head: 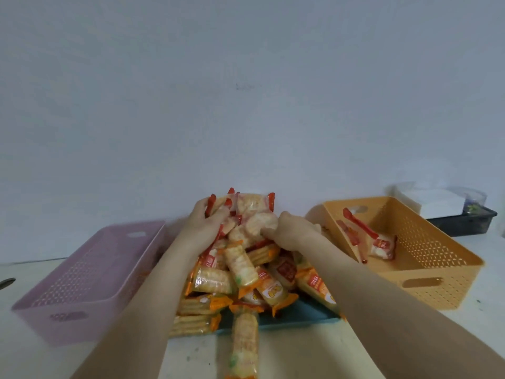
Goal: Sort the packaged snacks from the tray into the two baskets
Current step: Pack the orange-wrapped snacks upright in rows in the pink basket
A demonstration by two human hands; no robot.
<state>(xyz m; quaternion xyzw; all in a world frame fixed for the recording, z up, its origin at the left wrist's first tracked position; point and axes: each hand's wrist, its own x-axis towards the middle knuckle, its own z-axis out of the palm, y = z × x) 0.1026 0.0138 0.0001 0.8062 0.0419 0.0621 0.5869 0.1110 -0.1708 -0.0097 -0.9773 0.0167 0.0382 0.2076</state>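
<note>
A heap of packaged snacks [240, 272], orange-ended and red-ended, covers a blue tray [295, 315] in the middle of the table. My left hand [203, 220] grips a bunch of red-ended rice cracker packets [251, 206] at the far top of the heap. My right hand [289, 228] curls round packets of the same bunch from the right. A pink basket [82, 277] stands on the left and looks empty. An orange basket [426, 258] on the right holds a few red-ended packets [379, 244].
One orange-ended packet [244, 343] hangs over the tray's near edge onto the white table. A dark tray with white paper [461, 217] stands behind the orange basket. A dark object [6, 283] lies at the far left edge. A wall runs close behind.
</note>
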